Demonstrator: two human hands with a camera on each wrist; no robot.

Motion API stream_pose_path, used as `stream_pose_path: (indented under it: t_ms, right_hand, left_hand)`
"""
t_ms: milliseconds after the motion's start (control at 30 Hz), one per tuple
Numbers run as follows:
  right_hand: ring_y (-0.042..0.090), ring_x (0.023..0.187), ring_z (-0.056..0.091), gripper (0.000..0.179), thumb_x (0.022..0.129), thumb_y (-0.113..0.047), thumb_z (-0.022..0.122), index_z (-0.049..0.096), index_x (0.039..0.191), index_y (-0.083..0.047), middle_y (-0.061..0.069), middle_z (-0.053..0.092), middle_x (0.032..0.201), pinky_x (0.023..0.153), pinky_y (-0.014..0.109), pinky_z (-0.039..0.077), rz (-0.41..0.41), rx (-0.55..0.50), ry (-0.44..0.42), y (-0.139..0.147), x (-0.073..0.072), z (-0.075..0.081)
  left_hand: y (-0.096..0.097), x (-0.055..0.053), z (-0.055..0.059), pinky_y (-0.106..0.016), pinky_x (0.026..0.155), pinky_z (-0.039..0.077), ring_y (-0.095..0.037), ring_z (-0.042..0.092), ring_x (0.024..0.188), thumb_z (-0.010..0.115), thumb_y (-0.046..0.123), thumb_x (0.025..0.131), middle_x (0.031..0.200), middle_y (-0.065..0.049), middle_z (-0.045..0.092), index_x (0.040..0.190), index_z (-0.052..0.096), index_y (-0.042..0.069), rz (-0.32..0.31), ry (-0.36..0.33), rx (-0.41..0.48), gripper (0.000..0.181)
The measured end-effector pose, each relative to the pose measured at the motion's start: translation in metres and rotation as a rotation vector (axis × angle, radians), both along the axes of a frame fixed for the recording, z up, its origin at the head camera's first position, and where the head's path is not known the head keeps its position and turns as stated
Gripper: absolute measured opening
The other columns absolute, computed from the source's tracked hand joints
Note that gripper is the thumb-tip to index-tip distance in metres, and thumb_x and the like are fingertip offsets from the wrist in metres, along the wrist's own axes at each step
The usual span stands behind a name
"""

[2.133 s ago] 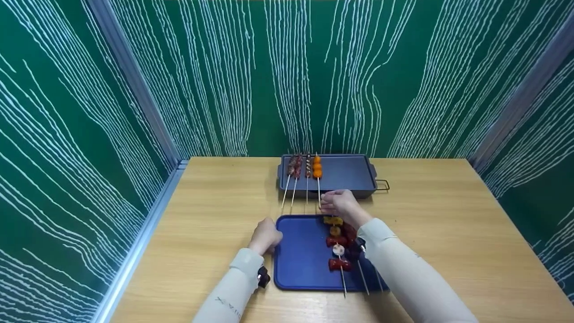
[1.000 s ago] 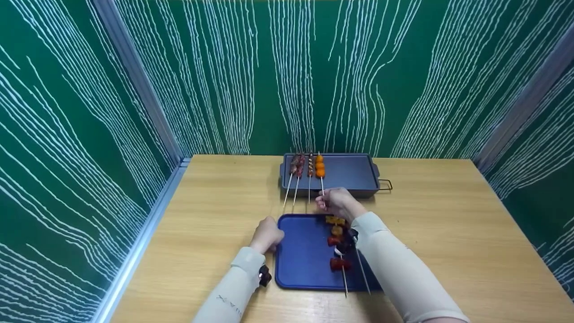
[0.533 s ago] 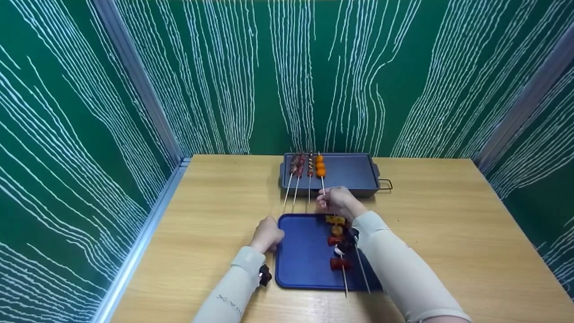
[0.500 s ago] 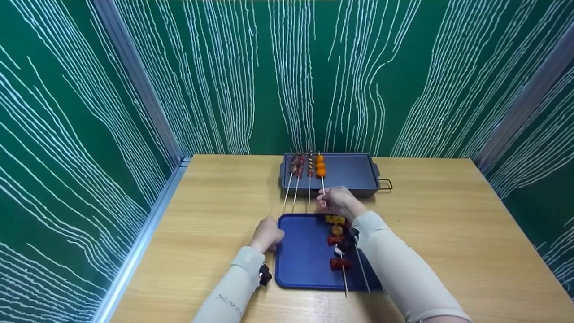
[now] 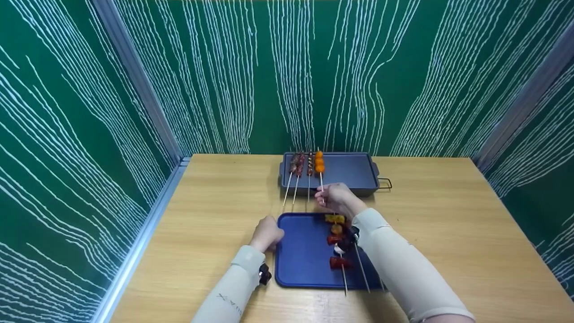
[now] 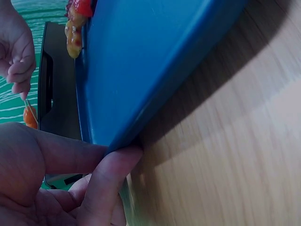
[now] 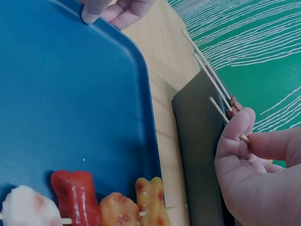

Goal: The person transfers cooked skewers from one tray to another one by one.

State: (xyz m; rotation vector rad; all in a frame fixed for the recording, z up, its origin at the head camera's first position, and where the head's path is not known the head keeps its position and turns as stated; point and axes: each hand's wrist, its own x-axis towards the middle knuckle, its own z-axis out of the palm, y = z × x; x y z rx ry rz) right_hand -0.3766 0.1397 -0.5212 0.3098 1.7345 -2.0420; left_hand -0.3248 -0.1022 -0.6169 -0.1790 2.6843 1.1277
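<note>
My right hand [image 5: 336, 197] pinches the wooden stick of a skewer of orange balls [image 5: 319, 162] between thumb and fingers. The balls lie over a dark grey grill pan [image 5: 347, 170], and the stick points toward me over its front edge. With thumb and finger, my left hand [image 5: 267, 234] pinches the left rim of a blue tray [image 5: 302, 255]; the left wrist view shows the thumb [image 6: 115, 165] right at the tray's corner. Along the tray's right side lies a mixed skewer [image 5: 339, 263] with red, white and yellow pieces. My right forearm partly hides more skewers beside it.
Left of the orange balls, two dark meat skewers [image 5: 293, 164] and a thin skewer [image 5: 310, 165] lie on the pan, sticks overhanging its front. A wire handle [image 5: 384, 183] juts from the pan's right end. Wooden table [image 5: 215, 197] surrounds both; a green patterned wall [image 5: 269, 89] stands behind.
My right hand has closed on the orange-ball skewer's stick and shifted slightly away from me, the balls moving a little toward the pan's back. My left hand stays on the tray's rim.
</note>
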Motion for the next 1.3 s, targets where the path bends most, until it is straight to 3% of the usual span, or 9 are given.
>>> stream_pose_path:
  t_ms: [133, 233, 300, 467, 667, 767, 900, 1133, 1300]
  right_hand:
    - [0.012, 0.064, 0.060, 0.027, 0.107, 0.010, 0.038, 0.051, 0.130, 0.007, 0.005, 0.065, 0.081, 0.058, 0.022, 0.055, 0.009, -0.019, 0.004, 0.000, 0.000, 0.003]
    - [0.013, 0.064, 0.059, 0.022, 0.107, 0.011, 0.037, 0.052, 0.121, 0.005, 0.005, 0.065, 0.080, 0.059, 0.023, 0.055, 0.014, -0.034, 0.010, 0.002, 0.000, 0.004]
    - [0.013, 0.066, 0.060, 0.023, 0.107, 0.010, 0.037, 0.052, 0.124, 0.006, 0.006, 0.066, 0.081, 0.062, 0.024, 0.056, 0.017, -0.031, 0.011, 0.004, 0.000, 0.006]
    - [0.015, 0.070, 0.063, 0.031, 0.108, 0.009, 0.039, 0.049, 0.138, 0.010, 0.007, 0.068, 0.085, 0.068, 0.026, 0.060, 0.025, -0.006, 0.013, 0.009, 0.002, 0.013]
    - [0.015, 0.072, 0.067, 0.033, 0.106, 0.009, 0.042, 0.049, 0.138, 0.010, 0.009, 0.070, 0.088, 0.070, 0.027, 0.063, 0.045, 0.009, 0.034, 0.017, 0.005, 0.019]
    - [0.016, 0.074, 0.069, 0.032, 0.106, 0.009, 0.043, 0.050, 0.137, 0.009, 0.009, 0.071, 0.090, 0.075, 0.028, 0.065, 0.058, 0.024, 0.040, 0.020, 0.006, 0.021]
    - [0.016, 0.076, 0.070, 0.025, 0.106, 0.009, 0.044, 0.054, 0.129, 0.005, 0.007, 0.071, 0.089, 0.079, 0.029, 0.066, 0.077, 0.043, 0.046, 0.024, 0.008, 0.024]
    - [0.016, 0.076, 0.070, 0.021, 0.106, 0.010, 0.043, 0.054, 0.123, 0.002, 0.007, 0.070, 0.089, 0.081, 0.031, 0.067, 0.096, 0.047, 0.062, 0.032, 0.011, 0.031]
    - [0.016, 0.076, 0.070, 0.019, 0.106, 0.010, 0.045, 0.055, 0.119, 0.001, 0.008, 0.070, 0.090, 0.082, 0.031, 0.067, 0.097, 0.058, 0.063, 0.035, 0.014, 0.035]
  left_hand:
    - [-0.005, -0.014, -0.024, -0.034, 0.038, 0.055, -0.019, 0.064, 0.041, 0.053, 0.004, 0.086, 0.064, -0.009, 0.065, 0.074, 0.060, 0.011, -0.016, -0.005, 0.004, 0.016]
    - [-0.006, -0.016, -0.027, -0.034, 0.038, 0.056, -0.018, 0.064, 0.041, 0.054, 0.004, 0.085, 0.063, -0.008, 0.065, 0.074, 0.059, 0.012, -0.022, -0.010, 0.006, 0.015]
    - [-0.005, -0.016, -0.027, -0.035, 0.039, 0.057, -0.019, 0.065, 0.042, 0.054, 0.004, 0.086, 0.065, -0.008, 0.065, 0.074, 0.060, 0.011, -0.019, -0.011, 0.004, 0.015]
    - [-0.002, -0.011, -0.018, -0.035, 0.039, 0.057, -0.022, 0.065, 0.044, 0.055, 0.001, 0.087, 0.070, -0.012, 0.065, 0.077, 0.059, 0.008, 0.004, -0.018, 0.005, 0.013]
    - [0.003, 0.005, 0.012, -0.037, 0.038, 0.055, -0.023, 0.063, 0.042, 0.055, -0.003, 0.086, 0.069, -0.016, 0.065, 0.077, 0.059, 0.004, 0.019, -0.015, 0.032, 0.012]
    - [0.001, 0.000, 0.000, -0.035, 0.037, 0.054, -0.023, 0.062, 0.040, 0.053, -0.001, 0.086, 0.066, -0.016, 0.064, 0.075, 0.059, 0.006, -0.002, 0.007, 0.014, 0.014]
    - [-0.004, -0.013, -0.027, -0.033, 0.035, 0.053, -0.020, 0.062, 0.037, 0.053, 0.003, 0.086, 0.064, -0.013, 0.064, 0.074, 0.059, 0.009, -0.029, 0.026, -0.016, 0.015]
    - [-0.006, -0.020, -0.033, -0.035, 0.038, 0.057, -0.019, 0.065, 0.039, 0.056, 0.005, 0.084, 0.070, -0.013, 0.068, 0.080, 0.064, 0.008, -0.019, 0.006, -0.015, 0.010]
    - [-0.004, -0.018, -0.031, -0.035, 0.038, 0.057, -0.019, 0.065, 0.038, 0.055, 0.003, 0.083, 0.070, -0.014, 0.067, 0.080, 0.064, 0.007, -0.015, 0.016, -0.012, 0.010]
